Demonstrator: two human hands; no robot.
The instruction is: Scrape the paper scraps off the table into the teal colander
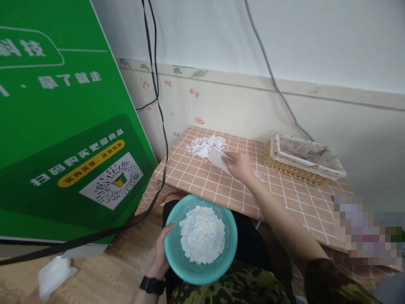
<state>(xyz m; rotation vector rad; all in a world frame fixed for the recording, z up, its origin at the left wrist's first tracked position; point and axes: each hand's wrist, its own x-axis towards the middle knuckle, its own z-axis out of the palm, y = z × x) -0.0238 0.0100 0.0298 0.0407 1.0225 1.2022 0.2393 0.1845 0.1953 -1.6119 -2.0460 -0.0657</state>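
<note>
My left hand (162,249) grips the left rim of a round teal plastic basket (232,236), which rests over my lap below the table edge. A heap of small white paper scraps (202,234) fills its middle. Over the table, my right hand (238,164) is closed on a flat white card (219,159), held at a tilt. The card's far edge is at the near side of a pile of torn paper pieces (204,145), white with some pink. Whether the card touches the pile, I cannot tell.
A wicker basket (284,169) with a cloth lining stands on the checked tablecloth (196,177) at the right. The green panel (79,105) rises on the left, with black cables (163,126) hanging beside it. A white plastic bag (55,274) lies on the floor.
</note>
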